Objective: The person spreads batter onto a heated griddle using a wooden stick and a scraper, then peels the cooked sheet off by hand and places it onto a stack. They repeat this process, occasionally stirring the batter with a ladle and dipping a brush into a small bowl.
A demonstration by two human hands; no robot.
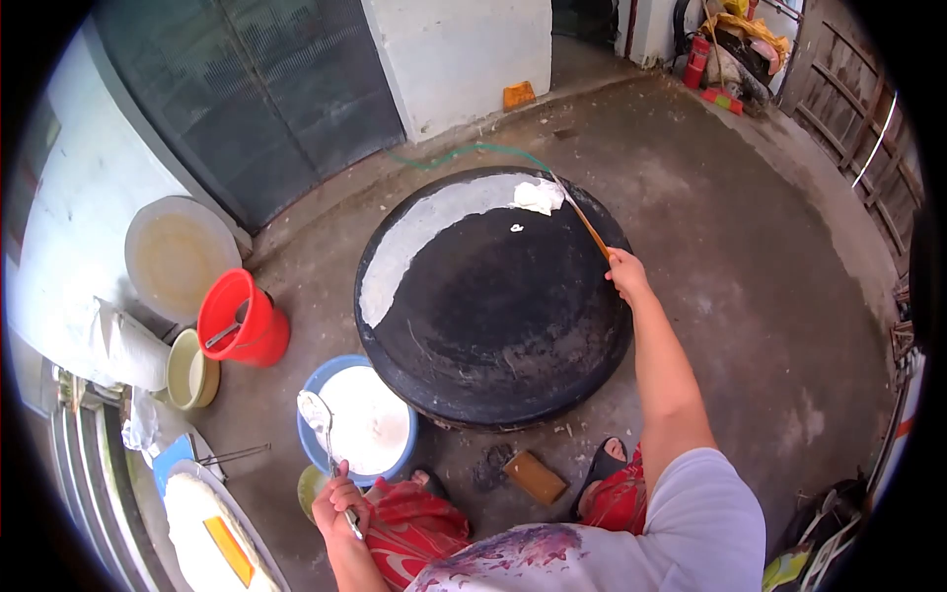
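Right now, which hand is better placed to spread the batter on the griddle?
Right, likely: the right hand grips the stick, its tip on the batter; the left hand holds a ladle over the basin.

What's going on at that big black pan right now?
A person's right hand holds a long stick, its white pad at the far rim of the round black pan, where a white batter band covers the upper-left edge. The left hand grips a ladle at a blue basin of white batter.
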